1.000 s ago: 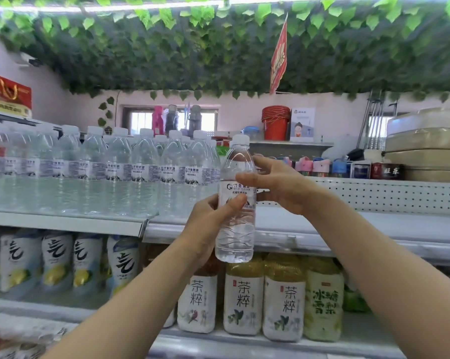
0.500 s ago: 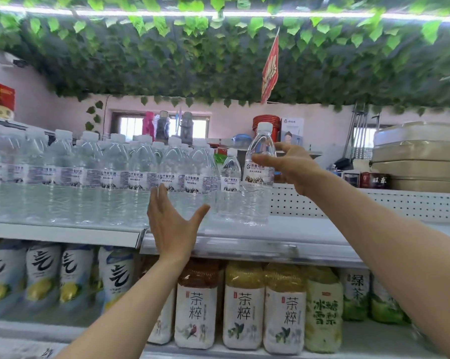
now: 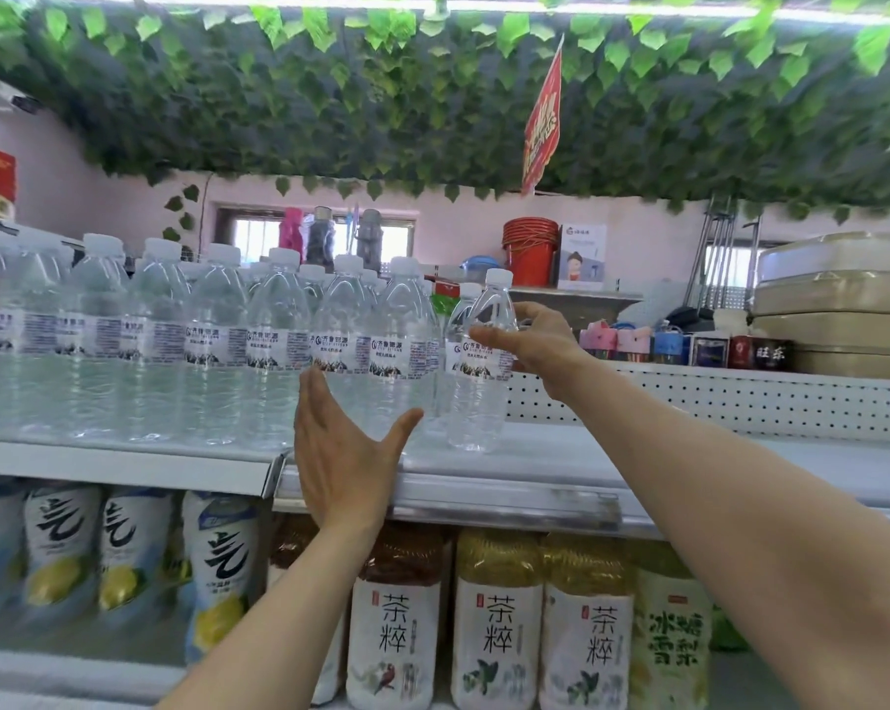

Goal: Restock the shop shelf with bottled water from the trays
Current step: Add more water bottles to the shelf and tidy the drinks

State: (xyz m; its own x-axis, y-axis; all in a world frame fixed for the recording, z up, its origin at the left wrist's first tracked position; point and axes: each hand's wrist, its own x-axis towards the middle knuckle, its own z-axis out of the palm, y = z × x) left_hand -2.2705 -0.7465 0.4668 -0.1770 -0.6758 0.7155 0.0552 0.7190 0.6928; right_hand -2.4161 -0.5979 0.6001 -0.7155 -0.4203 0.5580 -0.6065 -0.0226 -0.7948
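Observation:
A clear water bottle (image 3: 478, 397) with a white cap stands on the white top shelf (image 3: 560, 468), at the right end of a row of several like bottles (image 3: 217, 351). My right hand (image 3: 530, 345) wraps its fingers round this bottle's upper part at the label. My left hand (image 3: 345, 453) hovers open in front of the shelf edge, palm toward the bottles, thumb spread to the right, touching nothing I can see. No trays are in view.
The shelf surface right of the held bottle is bare up to a perforated back panel (image 3: 714, 407). Below stand tea bottles (image 3: 494, 632) and lemon drink bottles (image 3: 63, 556). Beige containers (image 3: 837, 310) stack at far right. A red bucket (image 3: 530, 253) sits behind.
The bottle went from both hands in front of the shelf up onto the top shelf. My left hand let go and opened. My right hand slid the bottle left toward the row.

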